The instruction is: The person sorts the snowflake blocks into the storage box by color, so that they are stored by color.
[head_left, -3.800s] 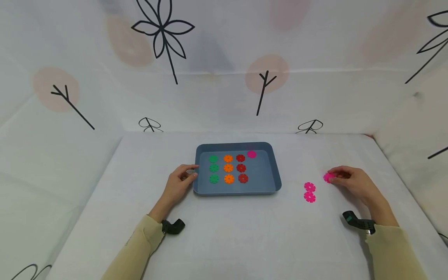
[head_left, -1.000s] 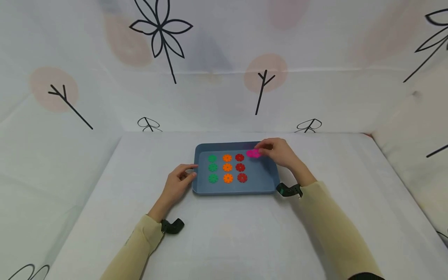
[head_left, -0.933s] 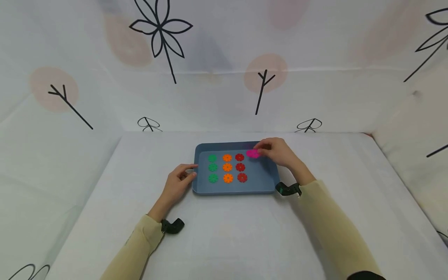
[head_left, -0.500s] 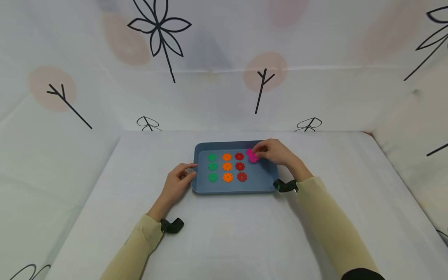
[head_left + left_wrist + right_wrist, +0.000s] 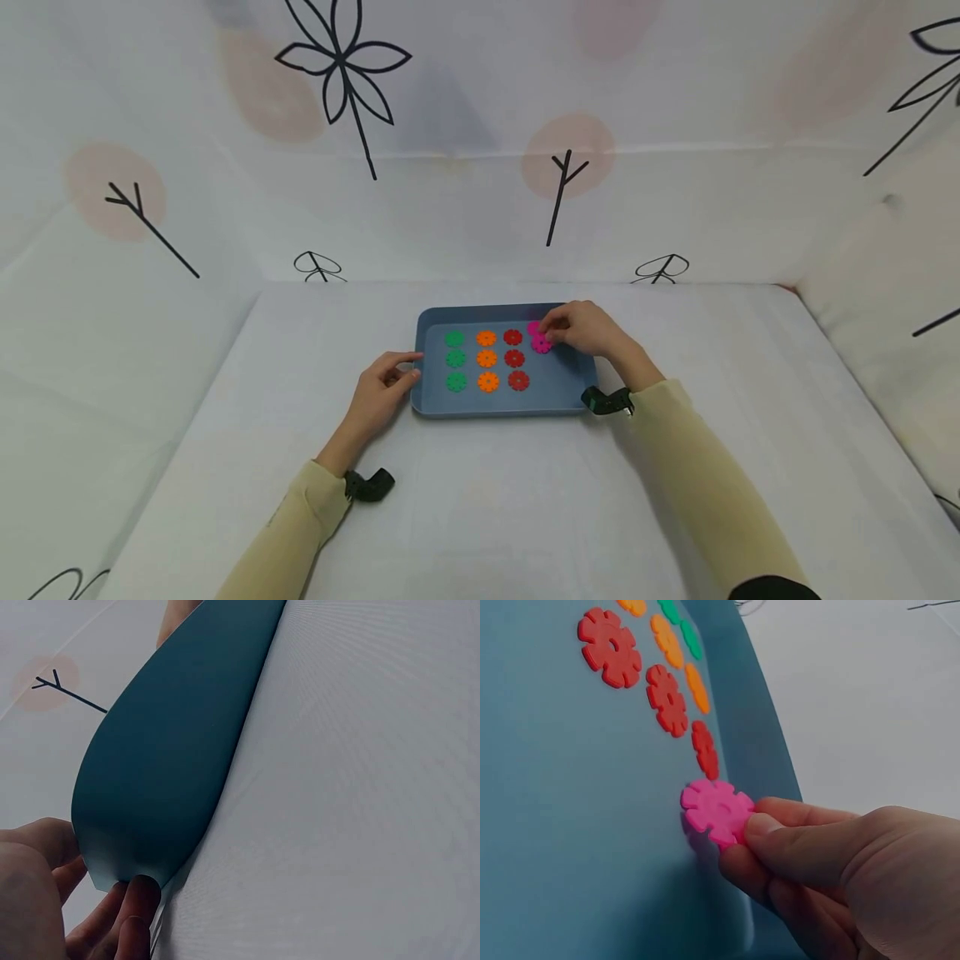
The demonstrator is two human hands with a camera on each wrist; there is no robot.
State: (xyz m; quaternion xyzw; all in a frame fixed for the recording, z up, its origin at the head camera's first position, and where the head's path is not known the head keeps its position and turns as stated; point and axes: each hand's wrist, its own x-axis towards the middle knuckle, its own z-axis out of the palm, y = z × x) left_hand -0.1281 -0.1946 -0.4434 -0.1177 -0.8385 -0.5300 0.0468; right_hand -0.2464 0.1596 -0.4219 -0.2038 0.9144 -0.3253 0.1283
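My right hand (image 5: pixel 588 327) pinches a pink interlocking disc (image 5: pixel 718 810) between thumb and fingers, just above the tray floor in the right wrist view; whether more discs lie behind it is hidden. Another pink disc (image 5: pixel 535 328) shows partly behind the fingertips, near the tray's back right. The blue-grey tray (image 5: pixel 510 412) carries columns of green discs (image 5: pixel 456 358), orange discs (image 5: pixel 487 358) and red discs (image 5: pixel 514 358). At the tray's left end, my left hand (image 5: pixel 378 392) holds the rim with thumb and fingers; the left wrist view shows fingertips against the tray wall (image 5: pixel 157 750).
The tray stands on a table with a white cloth (image 5: pixel 480 508). A patterned white backdrop (image 5: pixel 450 208) rises behind and at the sides. Each wrist wears a black camera band.
My right hand came from the table's right side into the tray; the loose pink discs there are gone from the cloth. Lately it drew slightly toward me with a pink disc. The left hand stayed put.
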